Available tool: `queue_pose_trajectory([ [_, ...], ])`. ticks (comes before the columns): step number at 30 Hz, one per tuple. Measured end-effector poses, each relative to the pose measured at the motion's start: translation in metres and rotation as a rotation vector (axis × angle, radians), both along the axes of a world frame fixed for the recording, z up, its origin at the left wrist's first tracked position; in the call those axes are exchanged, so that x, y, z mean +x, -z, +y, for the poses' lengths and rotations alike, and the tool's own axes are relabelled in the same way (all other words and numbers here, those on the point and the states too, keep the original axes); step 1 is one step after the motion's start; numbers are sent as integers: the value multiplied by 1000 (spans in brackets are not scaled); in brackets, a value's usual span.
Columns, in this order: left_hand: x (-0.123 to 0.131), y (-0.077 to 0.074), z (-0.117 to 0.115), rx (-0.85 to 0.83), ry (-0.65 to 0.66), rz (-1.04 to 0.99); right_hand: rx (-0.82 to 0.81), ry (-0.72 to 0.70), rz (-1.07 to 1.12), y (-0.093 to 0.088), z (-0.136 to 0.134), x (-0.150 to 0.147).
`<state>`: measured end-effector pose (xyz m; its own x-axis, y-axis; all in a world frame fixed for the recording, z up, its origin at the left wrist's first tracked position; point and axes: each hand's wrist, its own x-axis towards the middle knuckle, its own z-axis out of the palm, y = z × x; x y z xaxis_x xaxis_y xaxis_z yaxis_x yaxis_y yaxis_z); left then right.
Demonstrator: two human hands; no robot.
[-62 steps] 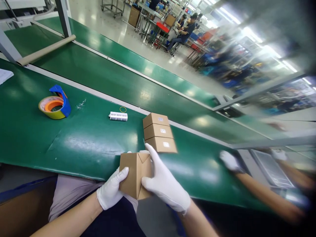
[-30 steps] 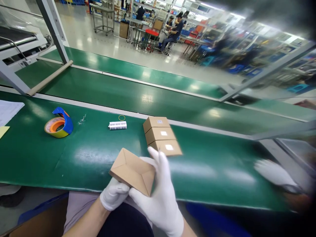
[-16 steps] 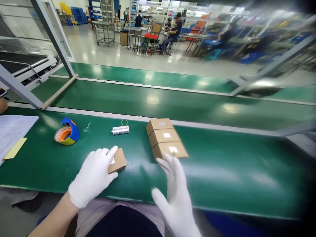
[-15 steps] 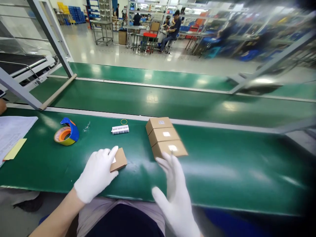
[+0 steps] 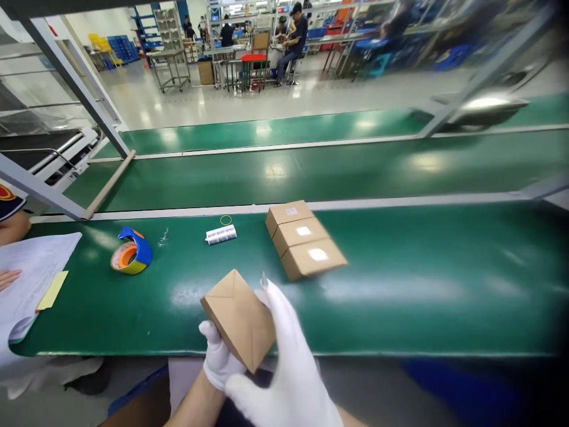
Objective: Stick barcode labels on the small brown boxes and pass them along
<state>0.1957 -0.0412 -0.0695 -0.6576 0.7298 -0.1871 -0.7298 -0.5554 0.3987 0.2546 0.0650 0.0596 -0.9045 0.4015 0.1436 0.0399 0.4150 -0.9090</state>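
Note:
A small brown cardboard box (image 5: 240, 317) is tilted above the front edge of the green work surface, its plain face with fold lines turned up. My left hand (image 5: 220, 359), in a white glove, grips it from below and the left; most of those fingers are hidden under it. My right hand (image 5: 288, 362), also white-gloved, is at the box's right side with thumb and fingers spread wide. Its fingertips come close to the box edge; whether they touch is unclear. Beyond, three similar boxes (image 5: 303, 231) stand in a row, each with a white label.
A roll of tape (image 5: 132, 255) in a blue and yellow holder, a roll of printed labels (image 5: 221, 234) and a yellow rubber band (image 5: 226, 220) lie on the surface. Papers (image 5: 40, 261) and another person's hand (image 5: 8, 278) are at left. Metal posts (image 5: 80, 89) rise behind.
My left hand has lifted the box off the surface, turned it over and drawn it nearer. My right hand has moved left towards it. The view has shifted slightly.

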Motion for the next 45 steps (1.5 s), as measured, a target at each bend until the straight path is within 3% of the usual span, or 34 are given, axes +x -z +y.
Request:
queue_pose_trajectory([
  [4,1,-13,0,-52,-7,-37,158,30,78,4,-1,-3],
  [9,11,-2,3,-50,32,-19,271,-3,128,5,6,-11],
  [12,12,0,6,-51,26,11,252,-37,127,4,10,-11],
  [14,0,-12,-3,-134,-8,47,172,-94,65,3,17,-8],
  [16,-21,-37,-22,-363,-77,204,109,-133,11,4,29,-4],
  [18,-46,-70,-43,-765,-133,559,75,-100,8,6,41,0],
  [20,-66,-101,-58,-1211,-11,986,31,-27,23,11,50,2],
  [22,-76,-121,-59,-1539,160,1363,-23,2,32,15,55,2],
  [25,-78,-133,-46,-1706,310,1664,-64,0,22,20,55,0],
  [29,-85,-136,-41,-1663,306,1614,-73,-9,13,21,54,1],
  [32,-90,-126,-51,-1432,193,1306,-75,-2,-15,20,51,4],
  [34,-83,-105,-56,-1141,22,961,-75,2,-22,18,44,5],
  [37,-55,-55,-50,-620,-168,460,-47,-30,13,11,26,2],
  [40,-24,-12,-37,-251,-39,193,14,-25,60,3,11,-6],
  [42,-13,0,-29,-151,35,128,66,-12,105,1,6,-9],
  [45,-7,2,-21,-140,43,93,132,-22,165,2,6,-10],
])
